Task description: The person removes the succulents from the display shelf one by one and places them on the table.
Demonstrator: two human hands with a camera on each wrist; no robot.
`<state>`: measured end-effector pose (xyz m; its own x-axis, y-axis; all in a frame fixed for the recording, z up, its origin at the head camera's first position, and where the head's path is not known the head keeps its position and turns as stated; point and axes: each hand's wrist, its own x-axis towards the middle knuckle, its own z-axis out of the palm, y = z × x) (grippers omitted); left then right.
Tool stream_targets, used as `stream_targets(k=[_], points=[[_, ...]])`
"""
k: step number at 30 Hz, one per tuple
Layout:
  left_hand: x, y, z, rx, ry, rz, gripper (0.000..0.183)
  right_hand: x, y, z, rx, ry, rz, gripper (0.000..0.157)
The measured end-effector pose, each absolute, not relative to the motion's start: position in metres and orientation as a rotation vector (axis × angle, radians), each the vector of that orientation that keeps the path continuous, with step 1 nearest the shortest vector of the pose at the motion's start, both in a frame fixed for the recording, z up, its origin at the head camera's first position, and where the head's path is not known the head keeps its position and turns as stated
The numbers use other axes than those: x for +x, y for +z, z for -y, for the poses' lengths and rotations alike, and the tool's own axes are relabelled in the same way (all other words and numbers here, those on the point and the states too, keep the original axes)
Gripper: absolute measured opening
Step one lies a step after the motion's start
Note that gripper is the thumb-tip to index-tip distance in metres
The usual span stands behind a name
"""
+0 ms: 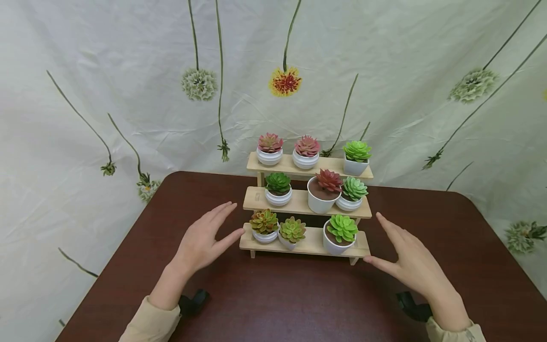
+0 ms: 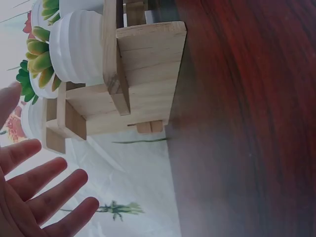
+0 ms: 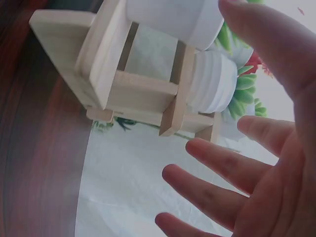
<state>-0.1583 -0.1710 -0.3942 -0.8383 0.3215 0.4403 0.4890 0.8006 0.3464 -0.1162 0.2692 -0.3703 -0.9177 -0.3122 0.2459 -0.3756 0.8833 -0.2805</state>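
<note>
A light wooden stand (image 1: 314, 241) with three tiers carries several potted artificial succulents. My left hand (image 1: 201, 242) is held beside its left end, fingers straight and thumb pointing at the bottom tier. On the opposite side my right hand (image 1: 412, 259) is spread, its thumb near the bottom tier's right end. Neither hand holds anything. Nearest the left thumb is an orange-green succulent (image 1: 263, 221) in a ribbed white pot. A bright green succulent (image 1: 343, 228) in a larger white pot stands toward the right hand. Both wrist views show spread fingers beside the stand's side panels.
On the middle tier, a red succulent (image 1: 329, 180) overlaps a pale green one (image 1: 354, 188). Two pinkish succulents and a square-potted green one (image 1: 357, 151) line the top tier. Behind the dark reddish-brown table (image 1: 273, 304) hangs a pale flower-printed cloth (image 1: 141, 85).
</note>
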Motion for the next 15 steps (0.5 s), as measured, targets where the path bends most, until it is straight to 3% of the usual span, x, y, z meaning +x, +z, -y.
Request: stream_targets(k=[15], points=[[-0.163, -0.409, 0.173, -0.504, -0.977, 2.645, 0.053, -0.115, -0.373, -0.258, 0.473, 0.795, 2.751, 0.081]])
